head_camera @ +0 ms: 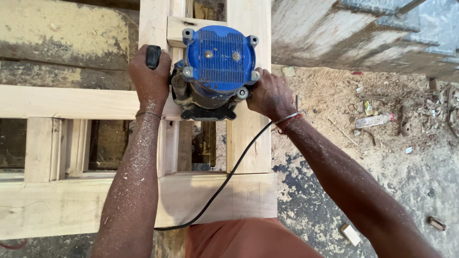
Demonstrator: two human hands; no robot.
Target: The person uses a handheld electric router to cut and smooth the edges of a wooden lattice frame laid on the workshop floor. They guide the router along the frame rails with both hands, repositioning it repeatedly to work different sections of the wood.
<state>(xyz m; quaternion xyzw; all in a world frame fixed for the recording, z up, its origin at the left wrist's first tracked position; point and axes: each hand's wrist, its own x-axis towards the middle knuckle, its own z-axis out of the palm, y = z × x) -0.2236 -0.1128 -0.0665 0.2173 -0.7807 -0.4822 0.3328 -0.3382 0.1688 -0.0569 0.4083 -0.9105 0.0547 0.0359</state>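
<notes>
Two hands grip one blue router (pixel 217 64), which stands upright on the pale wooden frame (pixel 67 102) near its right edge. The left hand (pixel 152 79) is closed around a black handle (pixel 153 56); the right hand (pixel 268 95) is closed on the opposite side (its handle hidden). One black cord (pixel 229 174) trails toward the frame's near edge.

A clear plastic bottle (pixel 374 120) and a small wood block (pixel 351 234) lie on the sawdust-strewn ground (pixel 334 157).
</notes>
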